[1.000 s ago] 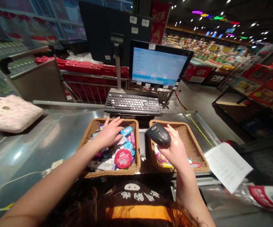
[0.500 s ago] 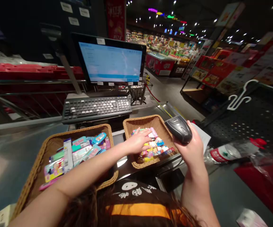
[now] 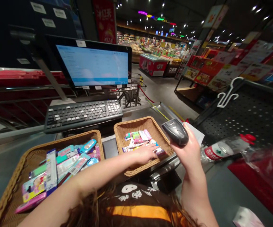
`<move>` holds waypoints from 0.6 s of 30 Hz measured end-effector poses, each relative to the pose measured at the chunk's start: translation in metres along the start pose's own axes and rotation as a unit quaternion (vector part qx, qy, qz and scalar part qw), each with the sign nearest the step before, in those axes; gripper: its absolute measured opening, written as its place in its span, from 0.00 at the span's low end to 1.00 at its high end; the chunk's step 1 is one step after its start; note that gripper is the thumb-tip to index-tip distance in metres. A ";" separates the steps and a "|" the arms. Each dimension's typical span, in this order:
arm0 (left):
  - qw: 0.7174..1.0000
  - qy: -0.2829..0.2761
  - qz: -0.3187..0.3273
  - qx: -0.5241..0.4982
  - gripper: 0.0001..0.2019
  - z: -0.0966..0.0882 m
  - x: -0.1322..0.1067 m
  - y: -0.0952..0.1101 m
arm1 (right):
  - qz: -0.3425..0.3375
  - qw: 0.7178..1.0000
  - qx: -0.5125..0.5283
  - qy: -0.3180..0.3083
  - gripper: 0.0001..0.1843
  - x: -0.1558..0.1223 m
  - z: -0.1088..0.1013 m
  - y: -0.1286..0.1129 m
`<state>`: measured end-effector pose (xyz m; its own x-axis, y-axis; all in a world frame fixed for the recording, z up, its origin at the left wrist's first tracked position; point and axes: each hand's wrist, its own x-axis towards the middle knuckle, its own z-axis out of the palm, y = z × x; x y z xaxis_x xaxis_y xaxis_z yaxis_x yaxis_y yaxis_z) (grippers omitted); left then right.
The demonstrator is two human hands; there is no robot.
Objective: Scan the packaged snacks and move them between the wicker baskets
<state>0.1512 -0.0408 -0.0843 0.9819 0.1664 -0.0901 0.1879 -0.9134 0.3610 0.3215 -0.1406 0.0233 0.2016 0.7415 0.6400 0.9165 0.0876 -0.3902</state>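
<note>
My left hand [image 3: 147,154] reaches into the right wicker basket [image 3: 120,130], palm down with its fingers spread over small colourful packets [image 3: 138,136]. Whatever lies under the palm is hidden. In my right hand [image 3: 190,148] is a black handheld barcode scanner [image 3: 175,132], raised beside that basket's right rim, its head pointing up and left. Left of my forearm a larger wicker basket [image 3: 100,135] holds several packaged items, among them a long blue-and-white pack [image 3: 51,170] and a pink one [image 3: 31,202].
Behind the baskets stand a keyboard [image 3: 84,114] and a lit monitor [image 3: 95,66]. At right are a clear bottle with a red cap [image 3: 226,148], a white hanger [image 3: 227,96] on a black perforated panel [image 3: 257,116], and a red item [image 3: 250,176].
My left hand has slid toward the near side of the right basket, uncovering packets at its far side. My right hand still holds the scanner. The view has shifted slightly.
</note>
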 end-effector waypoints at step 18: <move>0.996 -0.060 -0.054 0.047 0.33 0.020 0.023 -0.078 | -0.009 0.999 0.027 -0.018 0.26 0.006 0.007 0.010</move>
<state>0.1590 0.0272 -0.1329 0.9452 0.2249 -0.2364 0.2838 -0.9243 0.2551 0.3293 -0.1304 0.0182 0.1721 0.7633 0.6227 0.8996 0.1358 -0.4151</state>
